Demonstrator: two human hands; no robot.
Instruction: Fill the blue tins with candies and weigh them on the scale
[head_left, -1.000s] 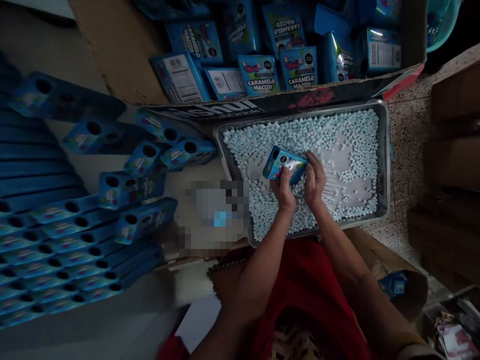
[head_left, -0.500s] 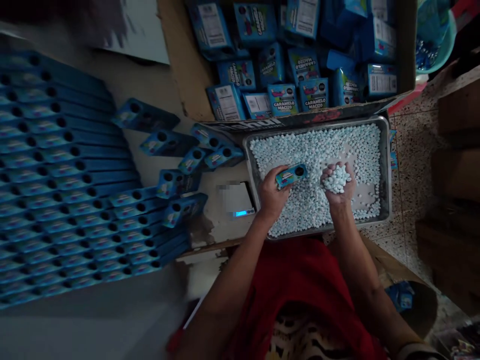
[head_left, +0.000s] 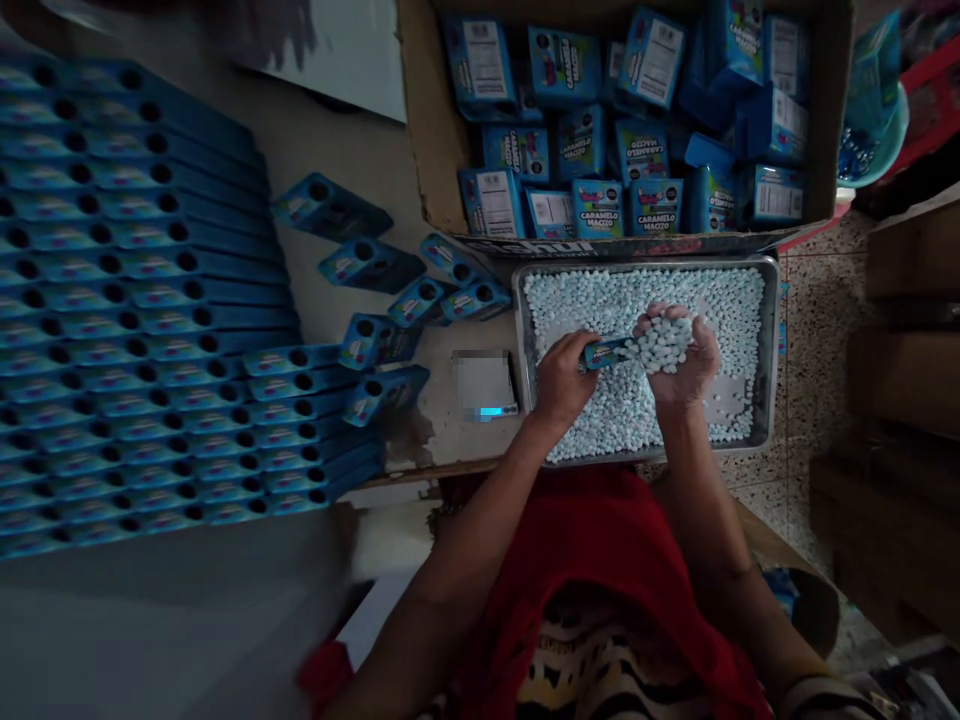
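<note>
Over a metal tray (head_left: 770, 350) full of small pale candies (head_left: 592, 420), my left hand (head_left: 564, 378) grips a small blue box (head_left: 606, 353) by its left end. The box's right end touches the heap in my right hand (head_left: 686, 375), which is cupped palm up around a pile of pale candies (head_left: 664, 343). Some candies lie at the box's mouth. Both hands are above the middle of the tray.
A cardboard carton (head_left: 431, 190) of blue boxes stands behind the tray. Left of the tray sit a small scale (head_left: 481, 385), several loose blue boxes (head_left: 371, 265) and big stacked rows of them (head_left: 150, 350). A teal tub (head_left: 891, 150) is at the upper right.
The box and my right hand have come together, and candies now reach the box's end. The box is tilted differently. The whole view has shifted a little.
</note>
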